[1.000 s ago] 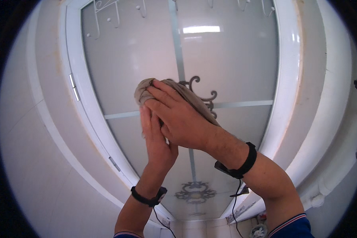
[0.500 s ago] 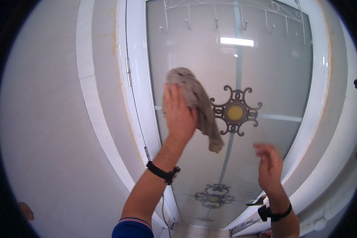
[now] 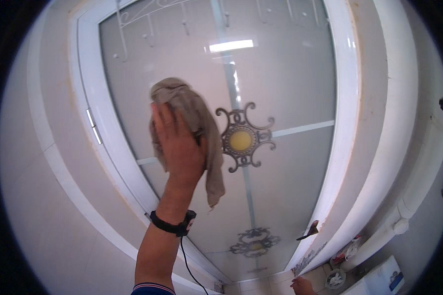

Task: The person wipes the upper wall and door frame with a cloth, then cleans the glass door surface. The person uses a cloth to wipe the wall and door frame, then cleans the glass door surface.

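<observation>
My left hand (image 3: 179, 152) presses a crumpled grey-brown cloth (image 3: 209, 130) against the frosted glass panel of a white-framed door (image 3: 290, 182). Its fingers point up over the cloth, and one end of the cloth hangs down past the wrist. Just right of the cloth is a scrolled dark metal ornament with a yellow centre (image 3: 241, 141). Low at the bottom edge, my right hand (image 3: 302, 286) shows only in part, apart from the door, its fingers loosely bent with nothing seen in them.
White hooks on a rack (image 3: 185, 27) hang across the door's top. A dark door handle (image 3: 308, 231) sticks out at the lower right. Beyond it are a small basket (image 3: 335, 279), a white box (image 3: 386, 278) and a white pipe (image 3: 401, 226). A black cable (image 3: 189, 268) trails below my left wrist.
The view has swung right, so the door sits further left. My left hand stays on the cloth against the glass. My right hand has dropped from beside the door to the bottom edge.
</observation>
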A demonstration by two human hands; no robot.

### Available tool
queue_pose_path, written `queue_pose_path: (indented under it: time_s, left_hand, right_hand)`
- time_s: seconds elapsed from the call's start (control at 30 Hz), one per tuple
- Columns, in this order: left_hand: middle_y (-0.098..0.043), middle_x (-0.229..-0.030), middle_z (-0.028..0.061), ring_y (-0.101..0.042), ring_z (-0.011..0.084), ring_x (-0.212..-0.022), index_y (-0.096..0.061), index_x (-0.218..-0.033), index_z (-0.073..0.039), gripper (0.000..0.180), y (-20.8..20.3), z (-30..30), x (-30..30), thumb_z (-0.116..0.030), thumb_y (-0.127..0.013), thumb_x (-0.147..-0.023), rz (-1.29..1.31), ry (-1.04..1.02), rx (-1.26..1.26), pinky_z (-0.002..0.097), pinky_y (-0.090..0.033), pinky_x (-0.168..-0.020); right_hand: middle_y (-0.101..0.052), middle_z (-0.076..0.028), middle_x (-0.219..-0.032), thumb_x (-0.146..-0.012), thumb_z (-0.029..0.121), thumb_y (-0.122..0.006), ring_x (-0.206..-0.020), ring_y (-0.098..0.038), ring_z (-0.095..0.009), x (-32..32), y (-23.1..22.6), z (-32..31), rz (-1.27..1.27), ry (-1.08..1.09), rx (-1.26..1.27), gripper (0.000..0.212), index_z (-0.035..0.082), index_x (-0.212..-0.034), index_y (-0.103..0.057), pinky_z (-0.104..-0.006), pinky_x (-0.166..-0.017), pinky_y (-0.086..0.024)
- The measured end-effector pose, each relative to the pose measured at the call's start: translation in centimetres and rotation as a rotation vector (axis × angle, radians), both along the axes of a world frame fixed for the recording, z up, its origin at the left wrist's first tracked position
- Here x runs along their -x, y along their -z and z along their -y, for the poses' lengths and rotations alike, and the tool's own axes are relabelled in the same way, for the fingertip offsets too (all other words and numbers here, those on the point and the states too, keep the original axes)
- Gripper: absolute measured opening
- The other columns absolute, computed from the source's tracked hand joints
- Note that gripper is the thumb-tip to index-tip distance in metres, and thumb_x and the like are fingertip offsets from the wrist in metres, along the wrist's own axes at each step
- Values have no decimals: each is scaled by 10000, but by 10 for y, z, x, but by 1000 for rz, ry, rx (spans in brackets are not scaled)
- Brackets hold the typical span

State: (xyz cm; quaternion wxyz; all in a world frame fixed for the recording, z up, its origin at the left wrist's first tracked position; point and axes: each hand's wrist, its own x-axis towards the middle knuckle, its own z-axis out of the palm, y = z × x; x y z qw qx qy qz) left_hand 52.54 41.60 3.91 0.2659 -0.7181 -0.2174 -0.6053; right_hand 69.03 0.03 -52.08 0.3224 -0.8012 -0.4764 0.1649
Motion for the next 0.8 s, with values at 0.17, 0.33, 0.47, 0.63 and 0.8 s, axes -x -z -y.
queue_pose_path:
  time_s: [0.17, 0.33, 0.47, 0.63, 0.8]
  left_hand:
    - [-236, -1726, 328, -173, 532, -1619, -519, -1495, 93, 731, -6, 49, -95, -116, -796, -851, -121, 167, -79, 653, -249, -1290]
    - [-273, -1738, 262, -221, 491, -1617, -558, -1499, 12, 682, -16, 81, -165, -103, -781, -865, -219, 239, -109, 618, -284, -1289]
    - [-364, -1696, 230, -279, 453, -1602, -571, -1485, -11, 629, -26, 100, -215, -58, -707, -872, -201, 278, -170, 577, -350, -1255]
    - [-365, -1690, 237, -281, 463, -1596, -547, -1501, -9, 575, -34, 118, -261, -68, -650, -938, -211, 354, -220, 570, -342, -1267]
    - [-298, -1729, 240, -225, 458, -1621, -501, -1556, -42, 778, -36, 114, -265, -128, -815, -849, -230, 366, -261, 595, -306, -1297]
  right_hand:
    - [-762, -205, -1083, -948, 171, -617, -1002, -732, -407, 2, 45, 16, -96, 24, 179, 248, 68, -1142, -733, -506, -910, -596]
    - [-767, -200, -1083, -935, 145, -591, -995, -733, -406, -22, 78, 50, -97, 81, 204, 238, 76, -1102, -747, -498, -915, -596]
    - [-768, -220, -1038, -937, 162, -576, -944, -731, -430, -40, 103, 102, -80, 166, 149, 238, 73, -1044, -769, -522, -906, -595]
    - [-770, -254, -1018, -954, 216, -580, -991, -736, -464, -76, 146, 162, -18, 51, 551, 280, 66, -1063, -789, -541, -910, -593]
    - [-775, -266, -1036, -941, 304, -606, -1004, -743, -475, -108, 171, 203, -45, 55, 548, 322, 66, -1036, -801, -521, -869, -608]
